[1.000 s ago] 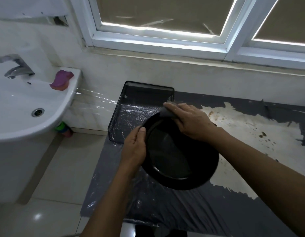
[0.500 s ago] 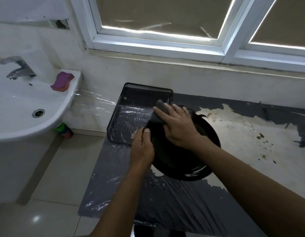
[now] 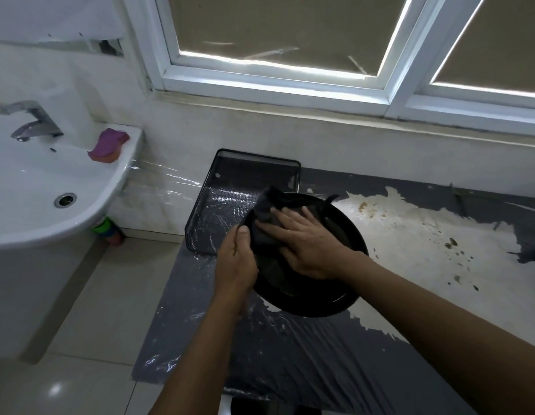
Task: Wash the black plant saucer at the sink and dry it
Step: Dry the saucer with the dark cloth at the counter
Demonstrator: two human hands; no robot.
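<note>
Gripping the left rim of the black plant saucer (image 3: 347,247), the left hand (image 3: 236,260) has its thumb on top and its fingers curled underneath, out of sight. The right hand (image 3: 305,244) lies flat with fingers spread, pressing a dark grey cloth (image 3: 267,206) against the saucer's inner face; one bunched end of the cloth sticks up past the far rim.

The saucer is tilted over a surface covered in a wrinkled grey plastic sheet (image 3: 290,360). Whether its lower edge rests on the sheet cannot be told. The forearms hide much of the saucer's near side, and dim light blurs its inner detail.

Just behind the saucer, a black mesh tray (image 3: 251,163) sits on the sheet, its near right corner covered by the saucer and cloth. To the right, a white patch (image 3: 410,235) speckled with brown marks shows through the grey.

Further left stands a white sink (image 3: 65,232), cut off by the frame edge, with a metal tap (image 3: 35,124) and a purple sponge (image 3: 109,145) on its ledge. Small coloured items (image 3: 106,230) beneath it are too obscured to identify. A white window frame (image 3: 275,85) runs along the far wall.
</note>
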